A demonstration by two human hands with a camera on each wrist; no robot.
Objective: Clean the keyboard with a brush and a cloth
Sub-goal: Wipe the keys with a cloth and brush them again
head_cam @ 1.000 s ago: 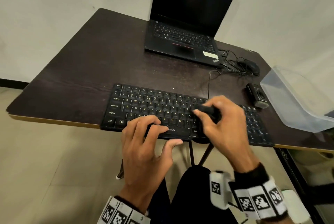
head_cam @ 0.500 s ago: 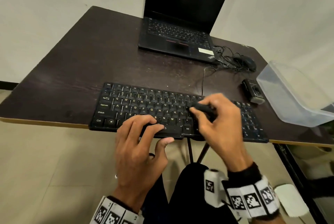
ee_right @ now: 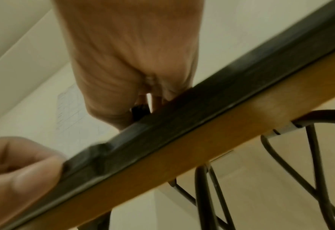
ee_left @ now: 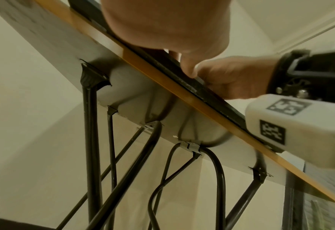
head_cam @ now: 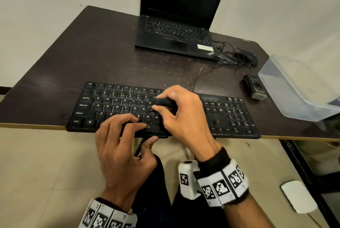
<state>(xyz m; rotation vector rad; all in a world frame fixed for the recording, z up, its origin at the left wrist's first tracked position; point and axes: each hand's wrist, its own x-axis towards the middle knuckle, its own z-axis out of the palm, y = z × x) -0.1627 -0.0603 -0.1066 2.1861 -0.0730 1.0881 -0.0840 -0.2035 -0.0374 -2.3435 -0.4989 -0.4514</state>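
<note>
A black keyboard (head_cam: 110,106) lies along the front edge of the dark table (head_cam: 92,53). My right hand (head_cam: 184,115) grips a small black brush (head_cam: 163,101) between thumb and fingers, its tip down on the middle keys near U and J. My left hand (head_cam: 121,145) holds the keyboard's front edge, fingers curled over the bottom row and thumb under the rim. From the right wrist view, the brush (ee_right: 140,111) shows under the right hand (ee_right: 127,54), and the left thumb (ee_right: 15,168) presses the keyboard edge (ee_right: 182,121). No cloth is in view.
An open black laptop (head_cam: 176,31) stands at the back, with a mouse (head_cam: 246,56) and tangled cables beside it. A small black device (head_cam: 254,86) and a clear plastic container (head_cam: 294,90) sit at the right. Metal table legs (ee_left: 89,140) run underneath.
My right hand has moved the brush a little farther back across the middle keys. The left hand keeps its hold on the keyboard's front edge.
</note>
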